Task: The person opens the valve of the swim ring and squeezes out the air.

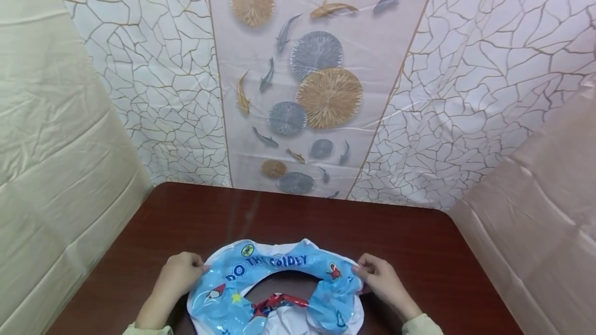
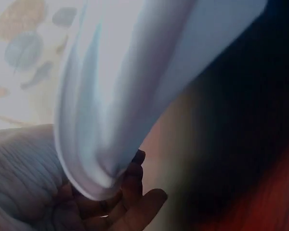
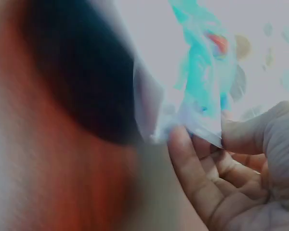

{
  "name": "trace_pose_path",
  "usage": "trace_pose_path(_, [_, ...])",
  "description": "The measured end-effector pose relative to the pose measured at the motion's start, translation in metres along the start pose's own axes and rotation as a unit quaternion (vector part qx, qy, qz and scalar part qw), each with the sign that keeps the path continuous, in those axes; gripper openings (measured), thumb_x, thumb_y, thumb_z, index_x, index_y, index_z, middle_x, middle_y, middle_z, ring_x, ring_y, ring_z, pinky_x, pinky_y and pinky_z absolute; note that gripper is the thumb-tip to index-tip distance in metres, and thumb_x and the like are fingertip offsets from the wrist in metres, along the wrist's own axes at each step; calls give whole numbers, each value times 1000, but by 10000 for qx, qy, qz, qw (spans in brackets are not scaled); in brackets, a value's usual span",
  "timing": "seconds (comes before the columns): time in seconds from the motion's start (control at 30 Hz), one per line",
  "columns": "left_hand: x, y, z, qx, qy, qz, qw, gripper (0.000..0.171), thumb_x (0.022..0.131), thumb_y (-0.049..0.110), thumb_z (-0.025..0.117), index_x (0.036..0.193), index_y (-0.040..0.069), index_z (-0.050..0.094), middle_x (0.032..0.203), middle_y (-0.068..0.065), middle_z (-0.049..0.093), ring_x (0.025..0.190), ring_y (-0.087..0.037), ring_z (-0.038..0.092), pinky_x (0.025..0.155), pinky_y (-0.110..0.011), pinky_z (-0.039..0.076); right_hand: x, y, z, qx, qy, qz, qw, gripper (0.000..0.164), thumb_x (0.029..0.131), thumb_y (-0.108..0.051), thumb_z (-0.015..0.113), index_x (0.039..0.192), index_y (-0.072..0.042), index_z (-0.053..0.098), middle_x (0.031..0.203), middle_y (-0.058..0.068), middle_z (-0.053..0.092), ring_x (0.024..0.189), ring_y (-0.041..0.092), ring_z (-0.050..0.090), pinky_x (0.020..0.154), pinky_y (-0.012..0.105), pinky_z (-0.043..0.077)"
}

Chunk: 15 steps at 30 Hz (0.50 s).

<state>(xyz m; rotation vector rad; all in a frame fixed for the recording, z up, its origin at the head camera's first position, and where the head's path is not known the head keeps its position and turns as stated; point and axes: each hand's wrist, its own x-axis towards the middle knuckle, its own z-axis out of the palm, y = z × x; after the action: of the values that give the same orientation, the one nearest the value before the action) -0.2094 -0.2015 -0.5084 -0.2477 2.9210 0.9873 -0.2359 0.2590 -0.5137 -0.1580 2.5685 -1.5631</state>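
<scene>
A limp, partly deflated swim ring (image 1: 288,260) with a light-blue printed top and white underside is spread between my two hands at the near side of the table. Its lettering and small cartoon pictures face up, and a red printed part lies folded across its lower hole. At the left edge my left hand (image 1: 179,273) pinches the rim; in the left wrist view the white underside of the ring (image 2: 120,72) drapes over the fingers (image 2: 130,192). Thumb and fingers of my right hand (image 1: 382,278) pinch the opposite edge, a thin fold of vinyl in the right wrist view (image 3: 197,115).
A dark red-brown table (image 1: 307,216) with rounded far corners lies under the ring. Behind it hangs a patterned cloth (image 1: 326,92) with fish and round shapes. Beige padded panels close in on the left (image 1: 60,169) and right (image 1: 535,211).
</scene>
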Motion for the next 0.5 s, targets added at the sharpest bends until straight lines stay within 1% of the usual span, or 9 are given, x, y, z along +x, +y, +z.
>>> trace_pose_path(0.03, [1, -4, -1, -6, -38, -59, 10000, 18, 89, 19, 74, 77, 6, 73, 66, -3, 58, 64, -19, 55, 58, -35, 46, 1, 2, -5, 351, -141, 131, 9992, 20, 96, -15, 68, 92, 3, 58, 72, 9, 64, 64, 21, 66, 58, 39, 59])
trace_pose_path(0.1, [4, -11, -1, -19, -107, -65, 9999, 21, 89, 19, 74, 73, 7, 71, 63, -3, 56, 61, -18, 54, 57, -33, 45, 3, 4, -13, 698, -352, 300, 9965, 24, 97, -15, 66, 95, 7, 57, 73, 9, 63, 65, 21, 65, 58, 40, 59])
trace_pose_path(0.17, [5, -16, -1, -23, -256, -72, 9996, 24, 88, 19, 74, 68, 7, 68, 60, -2, 54, 58, -18, 53, 54, -32, 44, 6, 5, -18, 666, -457, 448, 9957, 24, 98, -16, 66, 96, 6, 58, 73, 7, 60, 65, 19, 61, 57, 37, 57])
trace_pose_path(0.23, [4, -15, -3, 27, -460, -33, 9989, 27, 87, 19, 75, 64, 9, 65, 57, -2, 52, 55, -17, 52, 52, -31, 43, 7, 4, -21, 489, -486, 514, 9963, 25, 97, -19, 67, 98, 4, 59, 73, 6, 58, 64, 18, 59, 55, 35, 54])
trace_pose_path(0.27, [5, -13, -4, 60, -566, 37, 9984, 26, 86, 19, 76, 65, 9, 65, 58, -2, 53, 56, -17, 52, 53, -31, 43, 7, 3, -21, 324, -471, 513, 9970, 24, 97, -20, 67, 99, 3, 60, 74, 6, 58, 63, 19, 58, 54, 35, 53])
trace_pose_path(0.3, [5, -10, -5, 74, -665, 112, 9977, 21, 86, 19, 76, 69, 9, 67, 61, -1, 56, 58, -17, 54, 55, -33, 46, 8, 2, -21, 97, -421, 494, 9978, 22, 96, -21, 68, 100, 0, 62, 76, 5, 58, 64, 19, 57, 54, 35, 52])
trace_pose_path(0.37, [8, -1, -7, 20, -807, 358, 9961, 14, 86, 20, 77, 83, 8, 72, 73, -2, 64, 67, -18, 59, 62, -39, 52, 10, -1, -19, -488, -267, 312, 9980, 19, 96, -25, 69, 101, -8, 65, 82, 3, 61, 69, 18, 57, 59, 34, 50])
trace_pose_path(0.43, [12, 10, -6, 57, -744, 746, 9944, 18, 90, 25, 75, 100, 10, 74, 89, -1, 69, 81, -19, 63, 75, -46, 55, 14, -5, -16, -1085, -72, -80, 9940, 14, 96, -28, 69, 101, -15, 68, 89, -1, 65, 74, 16, 57, 65, 34, 50])
trace_pose_path(0.5, [18, 21, -3, 30, -586, 1069, 9925, 23, 92, 28, 73, 109, 11, 74, 100, -1, 71, 91, -21, 66, 84, -51, 54, 19, -9, -11, -1692, 119, -577, 9838, 9, 96, -28, 69, 98, -20, 71, 93, -7, 67, 79, 13, 57, 70, 32, 49])
